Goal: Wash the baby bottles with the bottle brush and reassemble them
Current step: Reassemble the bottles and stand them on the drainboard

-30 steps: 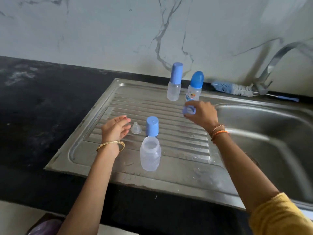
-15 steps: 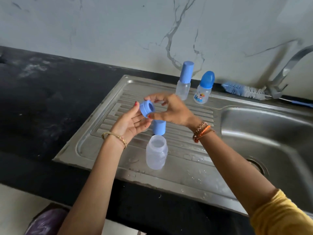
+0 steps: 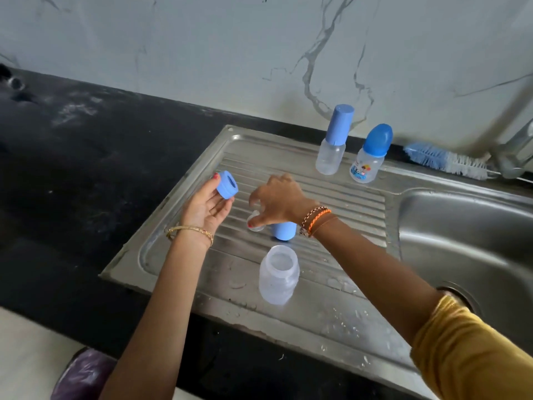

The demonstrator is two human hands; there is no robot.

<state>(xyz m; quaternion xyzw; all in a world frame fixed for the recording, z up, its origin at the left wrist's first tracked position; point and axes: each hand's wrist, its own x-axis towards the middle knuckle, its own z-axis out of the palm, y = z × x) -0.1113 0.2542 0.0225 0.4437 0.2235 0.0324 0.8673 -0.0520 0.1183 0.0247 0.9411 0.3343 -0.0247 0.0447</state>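
My left hand (image 3: 206,206) holds a blue screw ring (image 3: 227,184) at its fingertips, palm up, over the left part of the steel drainboard (image 3: 173,238). My right hand (image 3: 278,202) reaches down and pinches the clear teat (image 3: 254,223) on the ribbed board. A blue cap (image 3: 284,230) stands just right of the teat, partly hidden by my wrist. An open clear bottle body (image 3: 278,274) stands nearer the front. Two closed bottles stand at the back: one with a tall blue cap (image 3: 331,142), one with a rounded blue cap and printed label (image 3: 369,157).
A blue and white bottle brush (image 3: 444,161) lies behind the sink basin (image 3: 461,241), by the tap base (image 3: 516,157). Black countertop (image 3: 72,157) stretches to the left. Water drops lie on the drainboard's front right. A purple object (image 3: 83,373) is on the floor below.
The blue ring passed from my right hand into my left, which moved left with it. My right hand dropped to the drainboard and took hold of the clear teat.
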